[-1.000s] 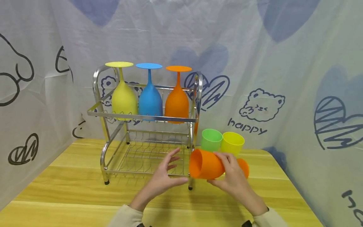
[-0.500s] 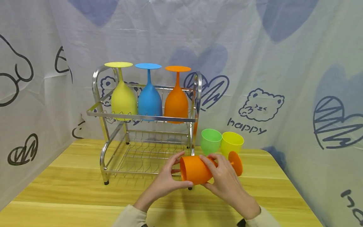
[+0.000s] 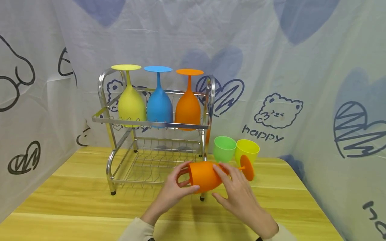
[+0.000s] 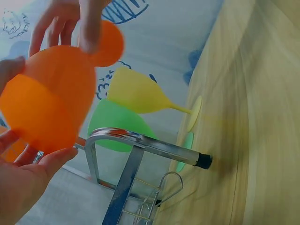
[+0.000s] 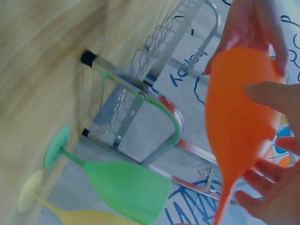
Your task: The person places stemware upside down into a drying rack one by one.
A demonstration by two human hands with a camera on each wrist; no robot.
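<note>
An orange plastic goblet (image 3: 205, 176) lies sideways in the air in front of the rack's right front leg, its mouth to the left and its round foot to the right. At the rim, my left hand (image 3: 172, 189) grips it between thumb and fingers. My right hand (image 3: 242, 199) touches the bowl with its fingers, while its thumb stands away below. In the right wrist view the stem (image 5: 225, 194) passes beside loosely spread fingers. Behind, a green goblet (image 3: 224, 150) and a yellow goblet (image 3: 245, 151) stand upright on the table.
On the upper tier of a two-tier metal dish rack (image 3: 150, 123), yellow (image 3: 131, 105), blue (image 3: 159, 106) and orange (image 3: 188, 107) goblets stand upside down. The lower tier has wire dividers. Patterned cloth (image 3: 271, 67) hangs around the wooden table (image 3: 75, 204).
The orange goblet has moved left and swung to point its mouth at my left hand, which has taken hold of the rim. My right thumb has come off the bowl.
</note>
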